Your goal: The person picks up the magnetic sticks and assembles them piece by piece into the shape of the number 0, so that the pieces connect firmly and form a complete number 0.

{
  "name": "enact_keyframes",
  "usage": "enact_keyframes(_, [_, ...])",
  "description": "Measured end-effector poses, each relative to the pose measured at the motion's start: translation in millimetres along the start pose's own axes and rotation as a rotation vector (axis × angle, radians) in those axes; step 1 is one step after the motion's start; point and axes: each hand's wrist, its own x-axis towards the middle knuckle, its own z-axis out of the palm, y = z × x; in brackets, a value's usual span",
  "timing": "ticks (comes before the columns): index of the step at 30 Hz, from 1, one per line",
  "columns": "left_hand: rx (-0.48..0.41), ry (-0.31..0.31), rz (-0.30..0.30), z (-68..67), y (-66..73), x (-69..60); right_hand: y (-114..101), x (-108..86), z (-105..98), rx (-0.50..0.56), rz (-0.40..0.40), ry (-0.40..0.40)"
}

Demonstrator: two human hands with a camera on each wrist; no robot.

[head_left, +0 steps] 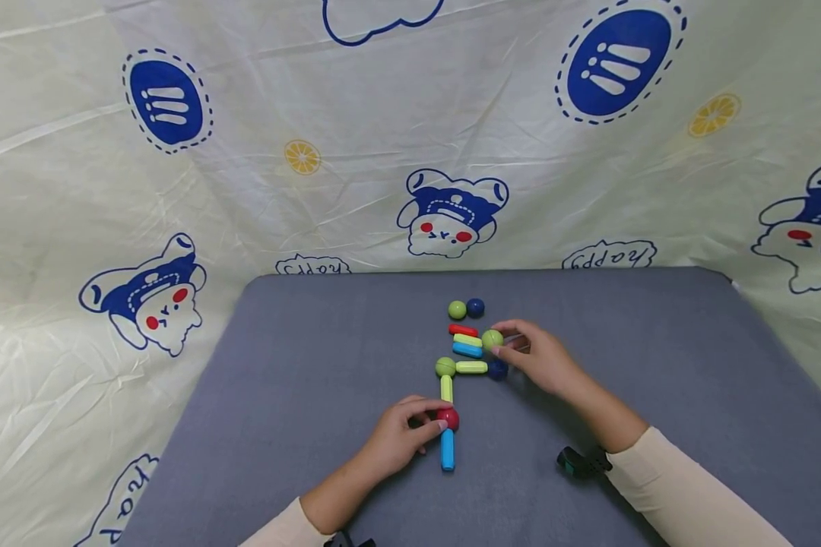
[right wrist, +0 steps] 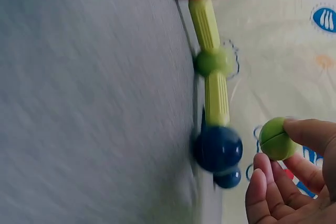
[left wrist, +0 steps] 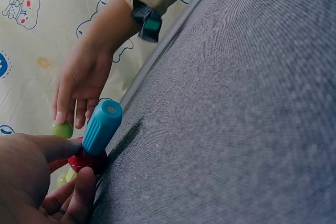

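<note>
My left hand [head_left: 398, 437] pinches a red ball [head_left: 449, 418] between thumb and fingers. From that ball a blue rod [head_left: 448, 451] points toward me, and a yellow-green rod [head_left: 447, 388] runs away to a green ball [head_left: 445, 367]. Another yellow-green rod [head_left: 472, 367] joins this green ball to a dark blue ball [head_left: 497, 370] on the right. With thumb and fingertips my right hand [head_left: 537, 357] holds a loose green ball [right wrist: 277, 139], just beyond the dark blue one. In the left wrist view the blue rod [left wrist: 103, 128] stands out from the red ball [left wrist: 86, 161].
Beyond the joined pieces lie a red rod [head_left: 463, 330], a yellow-green rod [head_left: 467, 339] and a blue rod [head_left: 467, 350], side by side. Farther back sit a green ball [head_left: 457, 309] and a dark blue ball [head_left: 475, 308]. A printed curtain hangs behind the grey tabletop [head_left: 315, 334].
</note>
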Motion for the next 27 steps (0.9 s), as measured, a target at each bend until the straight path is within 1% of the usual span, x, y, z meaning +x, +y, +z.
enact_keyframes(3, [0.005, 0.004, 0.003, -0.7, 0.3, -0.5, -5, -13.0, 6, 0.02, -0.034, -0.026])
enact_keyframes(8, [0.01, 0.011, 0.011, -0.3, 0.1, -0.3, -11, -34.3, 15, 0.069, -0.07, -0.091])
enact_keyframes(12, [0.016, 0.012, 0.01, 0.1, 0.6, -0.2, -15, -49.3, 20, 0.105, -0.094, -0.163])
enact_keyframes(18, [0.002, 0.005, 0.011, 0.1, -0.5, 0.5, -21, -68.8, 27, 0.161, -0.141, -0.288])
enact_keyframes(27, [0.004, 0.002, 0.01, -0.4, -0.6, 0.2, -28, -89.2, 41, 0.217, -0.12, -0.455])
